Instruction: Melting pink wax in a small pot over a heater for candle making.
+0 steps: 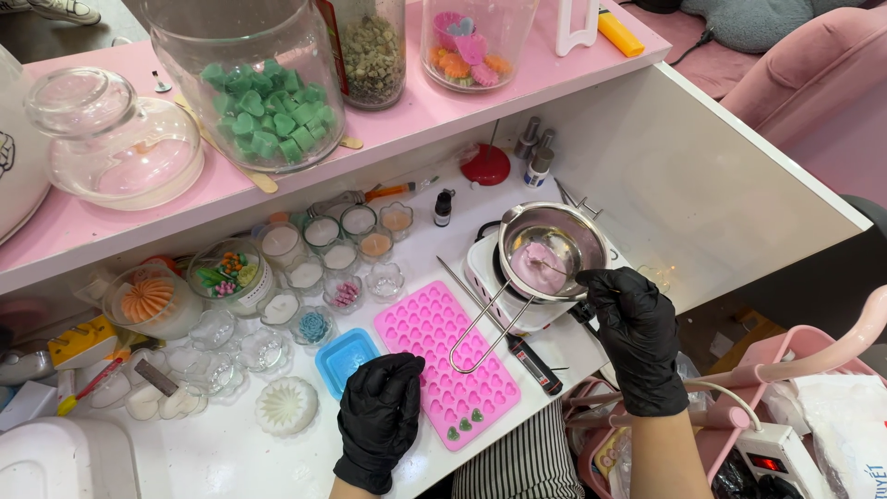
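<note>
Seen from a head camera looking down, a white worktable (231,453) is crowded with craft supplies, and a pink shelf (434,106) runs along its far side. Both hands wear black gloves. The left hand (377,420) rests on the table near its front edge, fingers curled loosely under and gripping nothing, touching the lower left corner of a pink mould tray (446,362) dotted with small heart-shaped hollows; a few hollows at its near end hold green pieces. The right hand (636,328) is closed around a thin stick (552,268) whose tip dips into pale pink wax in a metal pot (552,248). The pot sits on a small white hotplate (490,277) at the right of the table, its long wire handle reaching out over the mould tray. A thermometer probe (517,342) lies just beside the hotplate. Left of the tray sit a blue square mould (344,359), a white flower-shaped candle (285,405) and a cluster of small glass cups (314,259), some filled with white wax. On the shelf stand a large glass jar (254,88) of green heart pieces, a domed glass lid (111,139) and more jars. A white panel (684,176) walls off the table's right side; beyond it is a pink armchair (813,65).
</note>
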